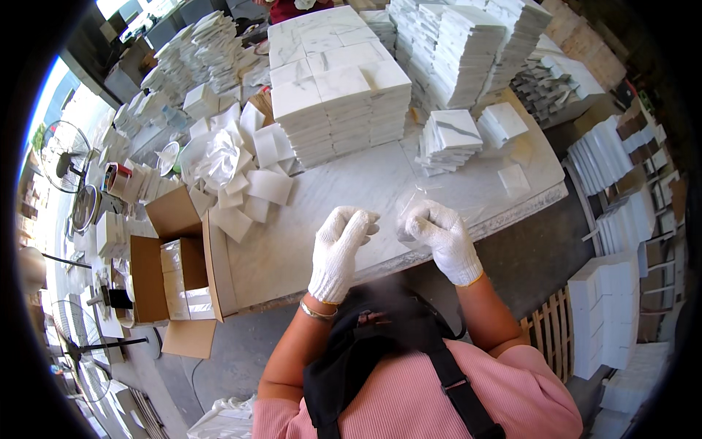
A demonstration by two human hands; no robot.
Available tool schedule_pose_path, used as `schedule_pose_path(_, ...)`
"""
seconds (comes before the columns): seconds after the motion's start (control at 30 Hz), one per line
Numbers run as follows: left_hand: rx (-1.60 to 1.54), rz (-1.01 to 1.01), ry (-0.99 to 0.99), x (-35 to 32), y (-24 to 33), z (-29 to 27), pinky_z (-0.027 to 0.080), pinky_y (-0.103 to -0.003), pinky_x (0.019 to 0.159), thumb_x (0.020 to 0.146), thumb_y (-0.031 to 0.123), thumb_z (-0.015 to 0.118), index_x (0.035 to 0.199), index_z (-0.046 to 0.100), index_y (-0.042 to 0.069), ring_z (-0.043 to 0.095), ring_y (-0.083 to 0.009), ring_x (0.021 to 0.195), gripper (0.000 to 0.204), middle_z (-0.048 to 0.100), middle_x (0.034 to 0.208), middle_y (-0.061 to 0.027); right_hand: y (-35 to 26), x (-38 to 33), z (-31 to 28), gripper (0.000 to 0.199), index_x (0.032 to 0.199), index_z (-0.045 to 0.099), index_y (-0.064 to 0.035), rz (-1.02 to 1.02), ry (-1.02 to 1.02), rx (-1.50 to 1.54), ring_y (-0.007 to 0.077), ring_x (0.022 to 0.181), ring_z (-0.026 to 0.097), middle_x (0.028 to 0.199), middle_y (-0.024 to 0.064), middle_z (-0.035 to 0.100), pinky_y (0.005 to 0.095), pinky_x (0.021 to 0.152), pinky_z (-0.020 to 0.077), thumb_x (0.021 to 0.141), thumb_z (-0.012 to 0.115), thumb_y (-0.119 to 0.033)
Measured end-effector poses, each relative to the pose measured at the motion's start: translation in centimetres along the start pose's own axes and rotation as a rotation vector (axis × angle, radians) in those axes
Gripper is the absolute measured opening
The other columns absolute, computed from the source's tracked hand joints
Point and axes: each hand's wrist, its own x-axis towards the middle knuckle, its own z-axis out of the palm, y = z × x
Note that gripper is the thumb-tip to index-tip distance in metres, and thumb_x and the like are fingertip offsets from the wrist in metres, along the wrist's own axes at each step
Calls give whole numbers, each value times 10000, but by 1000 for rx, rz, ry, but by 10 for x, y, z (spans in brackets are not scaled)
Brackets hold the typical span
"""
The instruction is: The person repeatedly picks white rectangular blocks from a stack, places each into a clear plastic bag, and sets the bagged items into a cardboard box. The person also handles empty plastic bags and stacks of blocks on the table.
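Two gloved hands, left hand (338,252) and right hand (442,238), pinch a flimsy, slippery clear plastic bag (417,208) by its rim at the bench's (307,241) near edge.

Tile packing workshop or warehouse. Stacks of white marble tiles (344,95) fill the stone worktable (307,234) from 11 to 1 o'clock, more stacks (607,314) at 3 to 4, open cardboard box (179,274) at 9, standing fans (62,154) at 9 to 10.
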Motion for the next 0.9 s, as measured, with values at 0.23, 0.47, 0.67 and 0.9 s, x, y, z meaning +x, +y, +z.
schedule_pose_path(0.23,-386,-225,-457,23,-72,-22,336,-415,1120,1037,535,448,1425,415,10,423,-214,1308,653,460,1427,-95,4,-2,1,131,939,590,-61,121,-307,634,203,777,632,864,115,654,326,672,512,941,686,-149)
schedule_pose_path(0.47,-582,-239,-538,19,-47,-9,481,-435,992,971,319,650,1101,580,30,598,-252,1120,324,622,1186,-113,8,-8,-2,150,1061,627,-14,149,-274,706,182,756,633,897,116,674,305,644,518,919,672,-34)
schedule_pose_path(0.67,-702,-123,-403,20,-43,-18,496,-499,991,947,289,679,1030,602,46,626,-333,1120,268,630,1166,-155,19,-13,-15,207,1080,642,0,168,-150,626,166,738,609,879,85,656,289,632,480,916,710,-106)
schedule_pose_path(0.9,-647,-244,-557,19,-57,0,419,-390,1082,959,493,633,1476,374,23,522,-255,1273,744,523,1396,-120,20,-7,0,338,825,624,-33,153,-207,643,190,666,589,708,54,594,329,599,461,926,717,-342)
